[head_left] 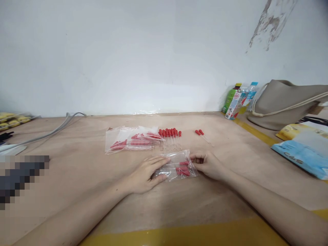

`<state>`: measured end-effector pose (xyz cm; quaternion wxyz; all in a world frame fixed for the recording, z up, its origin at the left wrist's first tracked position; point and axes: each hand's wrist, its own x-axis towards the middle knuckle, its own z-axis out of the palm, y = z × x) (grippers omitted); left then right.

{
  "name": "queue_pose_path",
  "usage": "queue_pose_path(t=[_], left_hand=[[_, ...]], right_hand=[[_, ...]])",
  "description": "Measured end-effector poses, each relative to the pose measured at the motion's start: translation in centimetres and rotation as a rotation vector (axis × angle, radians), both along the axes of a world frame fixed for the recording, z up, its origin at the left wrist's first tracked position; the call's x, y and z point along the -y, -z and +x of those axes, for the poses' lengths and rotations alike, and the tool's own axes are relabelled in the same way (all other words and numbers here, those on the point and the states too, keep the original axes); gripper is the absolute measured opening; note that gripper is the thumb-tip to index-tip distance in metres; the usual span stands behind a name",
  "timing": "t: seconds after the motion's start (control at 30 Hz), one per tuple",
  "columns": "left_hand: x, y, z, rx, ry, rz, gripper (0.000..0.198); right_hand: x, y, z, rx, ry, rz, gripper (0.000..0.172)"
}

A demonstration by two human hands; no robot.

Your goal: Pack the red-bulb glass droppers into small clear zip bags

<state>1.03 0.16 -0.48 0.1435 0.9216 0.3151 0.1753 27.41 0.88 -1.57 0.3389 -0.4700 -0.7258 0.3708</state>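
Note:
A small clear plastic bag (176,165) with red-capped droppers inside lies on the brown table (77,177). My left hand (146,174) rests flat on the bag's left end, fingers stretched out. My right hand (207,164) is curled at the bag's right edge, fingertips pinching it. Behind the bag lies a row of several loose red-capped droppers (170,135), and two more droppers (202,135) lie apart to the right. A pile of filled clear bags (130,140) sits to the left of the row.
A white wall stands behind the table. Bottles (239,99) and a beige bag (284,102) sit at the back right, with blue and yellow packets (302,147) in front. A grey cable (51,131) runs at the back left. Yellow tape (194,235) marks the near edge.

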Motion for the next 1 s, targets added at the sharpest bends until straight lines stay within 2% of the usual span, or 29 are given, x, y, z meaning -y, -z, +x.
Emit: queue_pose_path(t=[0.1,0.17,0.23,0.3,0.4,0.43,0.5,0.6,0.7,0.8,1.0], left_hand=[[0.0,0.0,0.0,-0.003,-0.002,-0.008,0.049],[-0.1,0.0,-0.1,-0.015,-0.007,-0.010,0.047],[-0.1,0.0,-0.1,-0.032,-0.012,-0.009,0.046],[-0.1,0.0,-0.2,-0.051,-0.018,-0.012,0.047],[-0.2,0.1,-0.2,-0.059,-0.022,-0.020,0.048],[-0.1,0.1,-0.2,-0.056,-0.022,-0.021,0.047],[-0.1,0.1,-0.2,-0.048,-0.020,-0.020,0.047],[-0.2,0.1,-0.2,-0.040,-0.016,-0.014,0.046],[-0.3,0.2,-0.3,-0.027,-0.013,-0.006,0.046],[-0.3,0.2,-0.2,-0.030,-0.020,-0.009,0.046],[-0.2,0.0,-0.2,-0.064,-0.026,-0.016,0.046]], right_hand=[[0.3,0.0,-0.6,-0.052,-0.026,-0.067,0.024],[0.1,-0.1,-0.6,-0.057,-0.038,-0.036,0.025],[-0.5,-0.2,0.0,-0.008,0.013,0.033,0.027],[-1.6,-0.3,1.3,0.105,0.194,0.143,0.027],[-3.7,-0.3,3.8,0.356,0.553,0.352,0.023],[-4.5,-0.2,4.6,0.420,0.606,0.377,0.026],[-5.8,0.3,5.8,0.498,0.672,0.319,0.035],[-7.0,1.0,6.6,0.475,0.655,0.170,0.034],[-7.2,1.2,6.5,0.410,0.648,0.130,0.026],[-6.8,0.9,6.0,0.317,0.618,0.037,0.022],[-4.9,-0.4,3.9,0.101,0.447,-0.177,0.014]])
